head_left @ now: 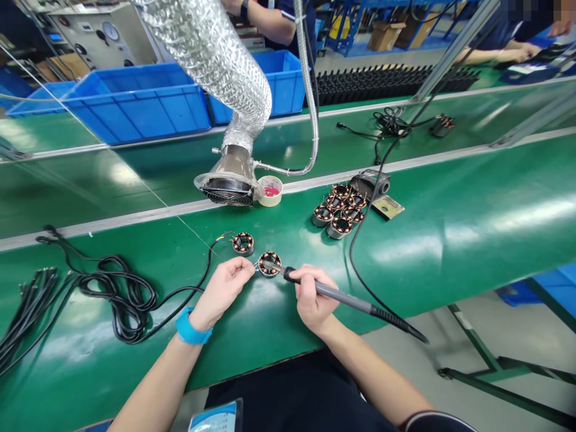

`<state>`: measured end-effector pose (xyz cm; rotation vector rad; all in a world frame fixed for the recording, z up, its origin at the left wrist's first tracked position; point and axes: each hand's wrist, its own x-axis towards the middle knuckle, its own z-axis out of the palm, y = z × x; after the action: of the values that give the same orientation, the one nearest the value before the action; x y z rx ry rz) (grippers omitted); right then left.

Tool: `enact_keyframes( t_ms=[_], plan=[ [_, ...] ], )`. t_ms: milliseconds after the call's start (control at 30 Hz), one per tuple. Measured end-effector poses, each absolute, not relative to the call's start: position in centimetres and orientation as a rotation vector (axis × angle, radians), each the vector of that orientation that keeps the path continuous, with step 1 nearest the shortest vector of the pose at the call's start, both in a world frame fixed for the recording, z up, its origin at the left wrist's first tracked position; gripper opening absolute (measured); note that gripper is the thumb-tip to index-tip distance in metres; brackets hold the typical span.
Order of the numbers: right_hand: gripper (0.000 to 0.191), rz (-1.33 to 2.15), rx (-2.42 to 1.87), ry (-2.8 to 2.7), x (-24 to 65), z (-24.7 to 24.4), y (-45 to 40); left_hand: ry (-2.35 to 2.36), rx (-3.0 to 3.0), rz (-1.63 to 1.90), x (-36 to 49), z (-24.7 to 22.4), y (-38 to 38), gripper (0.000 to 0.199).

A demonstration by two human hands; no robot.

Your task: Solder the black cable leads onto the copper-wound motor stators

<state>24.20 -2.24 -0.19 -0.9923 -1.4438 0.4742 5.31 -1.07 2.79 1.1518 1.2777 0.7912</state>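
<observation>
My right hand (314,296) is closed around a soldering iron (342,295), whose tip reaches over a small ring-shaped motor stator (269,264) with copper windings. At that stator's left side my left hand (228,282), with a blue band on the wrist, pinches thin wire ends (256,266). Just behind lies a second stator (243,243), with thin coloured leads from a black cable (207,264) close to it. To the right, several more stators (341,227) sit grouped on the green bench, beside a soldering iron stand (371,183) with a yellowish sponge (388,207).
A fume extraction hood (227,186) on a foil duct hangs behind the hands, beside a tape roll (270,191). Coiled black cable (123,294) and cut cables (33,318) lie left. Blue bins (144,102) stand at the back. Co-workers' arms (270,24) show beyond.
</observation>
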Motion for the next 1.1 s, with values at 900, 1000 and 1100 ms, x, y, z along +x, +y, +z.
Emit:
enact_keyframes(
  t_ms=[900, 1000, 1100],
  plan=[
    [0.026, 0.525, -1.029, -1.282, 23.9, -0.7, -2.5, 1.318, 1.128, 0.814, 5.5, 2.9, -1.0, 0.028],
    [0.028, 0.536, -1.063, -1.273, 24.0, -0.9, -2.6, 1.312, 1.128, 0.819, 5.5, 2.9, -1.0, 0.027],
    [0.030, 0.541, -1.102, -1.275, 24.0, -0.9, -2.6, 1.318, 1.137, 0.815, 5.5, 2.9, -1.0, 0.027]
  ],
)
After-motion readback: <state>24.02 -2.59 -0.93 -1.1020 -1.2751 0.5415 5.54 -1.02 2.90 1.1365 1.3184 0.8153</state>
